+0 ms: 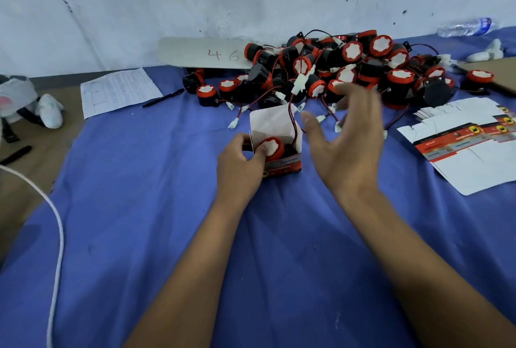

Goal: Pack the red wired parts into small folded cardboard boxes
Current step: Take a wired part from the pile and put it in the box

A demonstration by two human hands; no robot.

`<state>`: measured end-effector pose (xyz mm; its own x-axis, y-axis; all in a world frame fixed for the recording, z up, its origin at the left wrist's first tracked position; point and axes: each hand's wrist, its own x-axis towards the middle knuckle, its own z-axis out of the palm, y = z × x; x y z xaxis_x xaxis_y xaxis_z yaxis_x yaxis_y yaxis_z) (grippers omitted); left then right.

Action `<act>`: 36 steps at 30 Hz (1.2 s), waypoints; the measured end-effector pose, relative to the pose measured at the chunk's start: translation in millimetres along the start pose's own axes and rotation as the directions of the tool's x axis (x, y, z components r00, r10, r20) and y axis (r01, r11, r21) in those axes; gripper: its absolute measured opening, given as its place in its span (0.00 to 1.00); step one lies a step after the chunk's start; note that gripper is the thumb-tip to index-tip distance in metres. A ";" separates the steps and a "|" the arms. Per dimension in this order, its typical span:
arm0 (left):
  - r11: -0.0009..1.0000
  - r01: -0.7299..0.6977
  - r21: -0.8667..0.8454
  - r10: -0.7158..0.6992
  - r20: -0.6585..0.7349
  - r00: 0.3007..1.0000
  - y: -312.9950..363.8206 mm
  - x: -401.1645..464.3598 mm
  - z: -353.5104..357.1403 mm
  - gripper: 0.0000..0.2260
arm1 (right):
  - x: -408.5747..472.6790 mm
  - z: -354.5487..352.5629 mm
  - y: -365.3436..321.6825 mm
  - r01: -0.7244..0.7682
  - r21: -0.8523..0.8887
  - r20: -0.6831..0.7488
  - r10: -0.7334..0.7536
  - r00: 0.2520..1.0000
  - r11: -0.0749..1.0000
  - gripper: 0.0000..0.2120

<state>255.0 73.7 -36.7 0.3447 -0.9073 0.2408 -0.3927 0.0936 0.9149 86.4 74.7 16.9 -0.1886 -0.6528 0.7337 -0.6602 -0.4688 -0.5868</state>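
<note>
- The small cardboard box (pixel 275 141) stands open on the blue cloth (pixel 156 208), near the middle; it serves as landmark here
- The left hand (pixel 240 165) grips the box's left wall, thumb outside, a finger curled over the edge onto the red wired part (pixel 270 147) sitting inside; its red-and-black wire (pixel 291 116) rises out of the box
- The right hand (pixel 344 141) hovers just right of the box, fingers spread and blurred, holding nothing
- Behind the box lies the pile of red wired parts (pixel 349 68); a pale board (pixel 201 53) marked 46 leans behind the pile
- Right of the box lie flat unfolded boxes (pixel 460 141); left and behind it, a printed sheet (pixel 120 91) and a pen (pixel 163 98)
</note>
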 end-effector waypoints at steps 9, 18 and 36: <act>0.999 -0.044 -0.002 0.044 -0.004 0.999 0.7 -0.9 -1.1 0.06 | -0.5 11.4 11.1 -0.019 0.043 0.276 0.007 0.961 0.999 0.08; 0.995 -0.095 -0.012 0.095 -0.006 0.995 2.3 -3.0 -0.7 0.05 | 3.8 18.9 6.7 0.091 0.051 0.297 -0.102 0.949 0.995 0.08; 0.993 -0.115 0.006 0.115 -0.010 0.993 5.1 -6.4 1.8 0.08 | -0.2 19.7 -7.7 0.389 -0.492 0.588 -0.033 0.808 0.779 0.19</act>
<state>249.2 79.1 -34.1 0.3060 -0.8863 0.3475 -0.4351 0.1945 0.8791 105.8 66.7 14.5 0.2967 -0.8620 0.4110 -0.9451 -0.3266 -0.0028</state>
